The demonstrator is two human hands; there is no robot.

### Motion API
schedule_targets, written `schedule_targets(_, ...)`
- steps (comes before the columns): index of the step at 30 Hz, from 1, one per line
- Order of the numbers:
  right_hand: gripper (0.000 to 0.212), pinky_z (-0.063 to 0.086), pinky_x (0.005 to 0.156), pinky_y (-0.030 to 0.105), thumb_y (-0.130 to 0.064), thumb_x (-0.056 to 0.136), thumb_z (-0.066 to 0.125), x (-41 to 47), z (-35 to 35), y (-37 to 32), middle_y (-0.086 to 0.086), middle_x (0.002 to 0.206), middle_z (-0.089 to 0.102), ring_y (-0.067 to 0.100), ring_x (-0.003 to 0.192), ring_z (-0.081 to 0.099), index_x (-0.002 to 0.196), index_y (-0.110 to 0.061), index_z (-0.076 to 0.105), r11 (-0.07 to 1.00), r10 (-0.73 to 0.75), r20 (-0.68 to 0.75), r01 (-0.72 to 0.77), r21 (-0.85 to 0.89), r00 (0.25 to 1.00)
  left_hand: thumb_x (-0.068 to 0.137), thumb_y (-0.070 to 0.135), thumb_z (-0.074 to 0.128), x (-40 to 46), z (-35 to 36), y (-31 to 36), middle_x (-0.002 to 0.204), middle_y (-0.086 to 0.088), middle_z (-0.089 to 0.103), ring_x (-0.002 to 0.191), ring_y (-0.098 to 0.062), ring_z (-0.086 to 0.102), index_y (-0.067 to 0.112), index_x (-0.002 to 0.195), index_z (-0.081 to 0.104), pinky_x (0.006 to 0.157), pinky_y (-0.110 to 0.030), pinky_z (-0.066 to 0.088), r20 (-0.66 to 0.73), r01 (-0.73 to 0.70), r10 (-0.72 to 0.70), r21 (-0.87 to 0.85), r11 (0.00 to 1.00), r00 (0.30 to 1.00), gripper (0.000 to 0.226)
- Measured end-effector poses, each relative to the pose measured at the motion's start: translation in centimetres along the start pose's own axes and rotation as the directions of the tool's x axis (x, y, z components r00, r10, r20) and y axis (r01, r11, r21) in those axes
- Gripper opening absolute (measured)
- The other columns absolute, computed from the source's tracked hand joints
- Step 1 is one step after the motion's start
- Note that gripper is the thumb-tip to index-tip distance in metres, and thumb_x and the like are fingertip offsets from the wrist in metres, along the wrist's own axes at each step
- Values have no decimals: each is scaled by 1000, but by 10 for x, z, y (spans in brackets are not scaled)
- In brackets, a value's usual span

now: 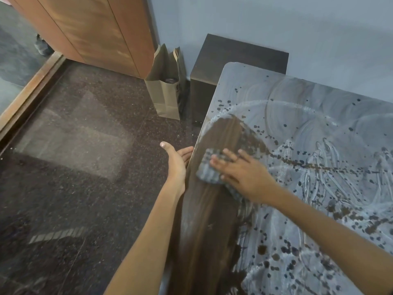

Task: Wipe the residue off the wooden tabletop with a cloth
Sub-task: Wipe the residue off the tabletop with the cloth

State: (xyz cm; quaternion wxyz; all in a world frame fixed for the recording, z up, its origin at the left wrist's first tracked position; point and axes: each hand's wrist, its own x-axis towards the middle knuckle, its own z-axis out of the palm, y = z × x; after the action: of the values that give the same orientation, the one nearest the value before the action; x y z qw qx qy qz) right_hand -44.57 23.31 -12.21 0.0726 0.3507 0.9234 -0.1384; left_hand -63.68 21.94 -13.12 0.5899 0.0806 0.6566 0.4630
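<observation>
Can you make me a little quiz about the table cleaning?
1. True or false: the right hand presses a cloth flat on the tabletop.
2. Where is the left hand? A on the cloth, B at the table's edge, C in the paper bag.
3. What colour is the wiped strip?

Key: 1 true; 2 B; 3 dark brown.
</observation>
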Motion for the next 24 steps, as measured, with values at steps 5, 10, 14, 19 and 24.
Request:
schedule_targets(5,49,-2,113,37,-37,102,15,77,-28,50,-7,157,5,20,144,-2,149,-28,7,893,448,-69,-443,81,891,83,71,-5,-3,2,-5,106,-1,68,98,-15,61,19,94,66,96,-34,42,-45,-27,30,48,998,999,88)
schedule_targets(10,49,1,115,38,-28,101,20,79,-11,-16,-4,157,13,23,144,5,150,-22,14,980,193,-103,-186,73,976,91,62,2,-8,7,-12,96,-4,69,94,-19,62,15,89,66,89,-31,43,-286,-119,131,58,991,949,79)
schedule_targets(14,50,0,115,33,-39,98,13,22,5,-30,-13,151,20,15,143,6,147,-30,18,991,-108,-20,109,83,994,95,55,6,-11,11,-18,97,-5,70,96,-19,63,11,95,66,92,-30,43,-384,-203,213,66,977,898,75)
schedule_targets(19,46,-3,115,35,-41,100,9,71,-15,27,-15,152,5,17,144,1,145,-33,2,978,206,-74,-203,47,976,96,52,6,-17,11,-22,98,-3,70,95,-15,64,10,95,69,93,-28,43,-327,-252,292,161,954,899,76)
schedule_targets(24,49,-7,115,37,-36,102,15,89,-17,-2,-8,157,3,22,144,-5,149,-25,5,950,305,-94,-297,94,948,95,53,5,-19,15,-22,98,-2,70,99,-19,62,11,96,70,94,-33,43,-315,-262,321,216,941,893,77)
